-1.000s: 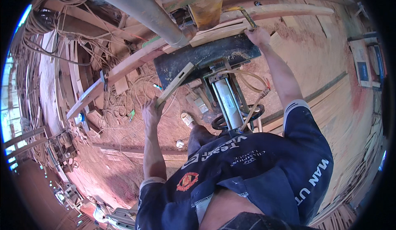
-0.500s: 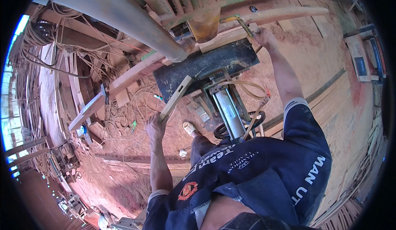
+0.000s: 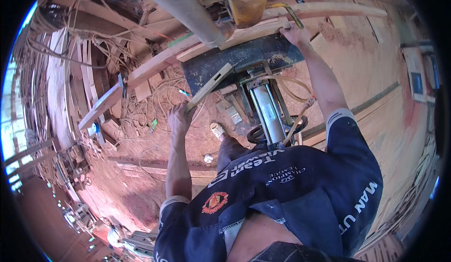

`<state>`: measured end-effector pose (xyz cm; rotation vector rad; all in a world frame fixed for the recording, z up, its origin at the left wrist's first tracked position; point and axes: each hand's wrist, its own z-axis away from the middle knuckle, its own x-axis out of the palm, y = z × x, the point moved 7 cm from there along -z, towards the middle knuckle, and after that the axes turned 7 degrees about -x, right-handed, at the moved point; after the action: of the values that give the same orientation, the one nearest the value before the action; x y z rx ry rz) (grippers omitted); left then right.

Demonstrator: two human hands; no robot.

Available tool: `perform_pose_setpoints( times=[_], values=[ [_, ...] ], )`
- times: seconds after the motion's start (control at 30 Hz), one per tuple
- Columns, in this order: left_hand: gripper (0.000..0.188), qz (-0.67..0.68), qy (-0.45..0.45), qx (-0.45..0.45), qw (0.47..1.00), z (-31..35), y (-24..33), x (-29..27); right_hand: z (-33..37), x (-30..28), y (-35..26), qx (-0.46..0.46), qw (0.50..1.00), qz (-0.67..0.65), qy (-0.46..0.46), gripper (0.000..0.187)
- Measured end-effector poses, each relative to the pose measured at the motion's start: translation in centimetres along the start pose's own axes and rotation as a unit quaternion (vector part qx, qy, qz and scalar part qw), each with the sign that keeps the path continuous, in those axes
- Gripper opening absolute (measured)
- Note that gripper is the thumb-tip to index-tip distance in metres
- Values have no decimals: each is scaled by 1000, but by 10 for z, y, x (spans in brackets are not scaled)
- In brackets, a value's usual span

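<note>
From the head view, the right hand (image 3: 296,35) has nudged the bar (image 3: 255,33) leftward along the table's (image 3: 199,70) far edge, seemingly advancing it; its finger grip cannot be made out. The left hand's (image 3: 180,119) fingers wrap a slotted stick (image 3: 208,86), pointing forward-right over the table; the bar lies nearly crosswise.

The left hand (image 3: 179,120) hides one end of the slotted stick (image 3: 207,89).
</note>
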<state>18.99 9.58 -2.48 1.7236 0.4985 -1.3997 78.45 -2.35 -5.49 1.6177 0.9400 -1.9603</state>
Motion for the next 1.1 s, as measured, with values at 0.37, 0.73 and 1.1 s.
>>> perform_pose_setpoints(
  times=[0.37,0.73,1.1],
  values=[
    [41,-5,-30,57,998,-68,53,25,6,-15,7,16,999,-27,-14,67],
    [43,-28,-51,59,997,-109,80,40,8,-6,-7,23,998,-37,-48,64],
    [78,1,190,-30,981,-127,101,30,3,8,-8,9,998,-49,-33,83]
  ],
)
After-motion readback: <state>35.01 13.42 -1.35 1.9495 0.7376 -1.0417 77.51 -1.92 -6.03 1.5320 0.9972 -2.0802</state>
